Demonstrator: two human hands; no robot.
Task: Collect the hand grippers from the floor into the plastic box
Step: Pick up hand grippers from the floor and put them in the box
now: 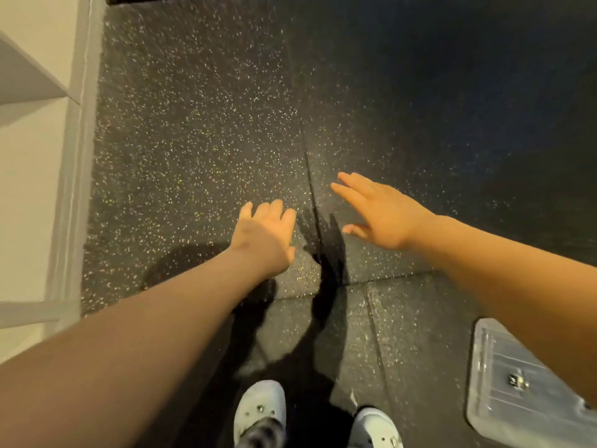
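Both my hands reach out over a dark speckled rubber floor (200,140). My left hand (266,236) hovers palm down with its fingers loosely bent and holds nothing. My right hand (378,211) is spread flat with straight fingers, also empty. A clear plastic box (510,379) lies on the floor at the lower right, partly hidden by my right forearm; a small metal part shows through it. No hand gripper shows anywhere in this view.
White shelving or a wall frame (74,156) runs along the left edge. My two white shoes (260,412) stand at the bottom of the view. Seams between floor tiles (311,189) cross under my hands. The far right floor is in deep shadow.
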